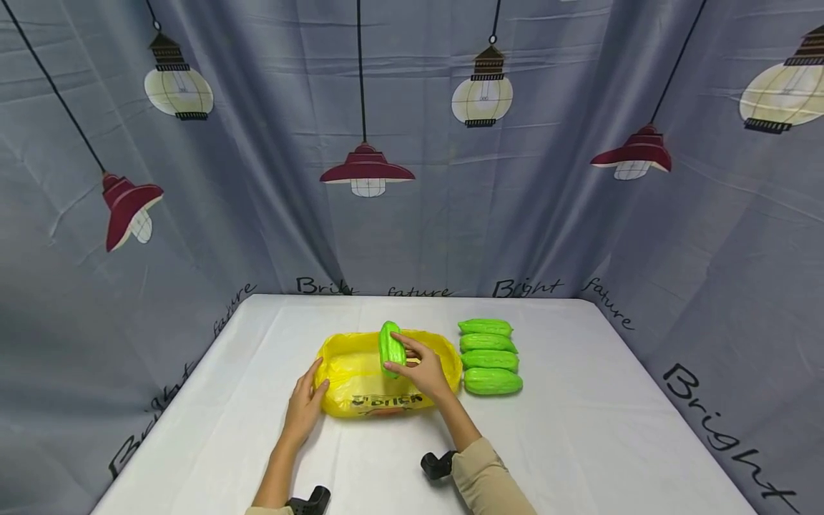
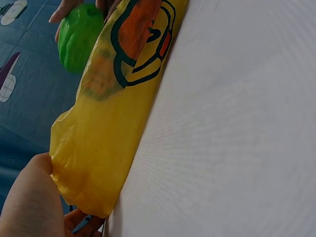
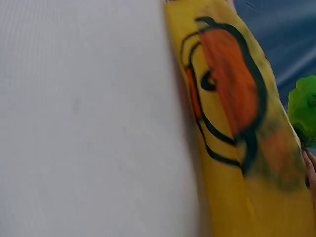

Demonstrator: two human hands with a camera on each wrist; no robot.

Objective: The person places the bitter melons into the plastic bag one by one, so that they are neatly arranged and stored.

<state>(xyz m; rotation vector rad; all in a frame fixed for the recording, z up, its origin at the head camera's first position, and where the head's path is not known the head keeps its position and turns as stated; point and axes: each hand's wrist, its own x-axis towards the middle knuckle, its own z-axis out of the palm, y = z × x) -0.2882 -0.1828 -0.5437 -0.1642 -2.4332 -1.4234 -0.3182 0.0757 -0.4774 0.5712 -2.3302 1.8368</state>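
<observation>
The head view looked forward and down from above the near side, far enough back to take in the table (image 1: pixel 579 429), the bag (image 1: pixel 341 383) and the curtain (image 1: pixel 412 236) beyond. The left wrist view faced the bag's printed side from low and close, tipped sideways with the table at right. The right wrist view, just as near, tipped oppositely; both shared the print (image 2: pixel 136 39) and one gourd (image 1: pixel 389 350).
</observation>
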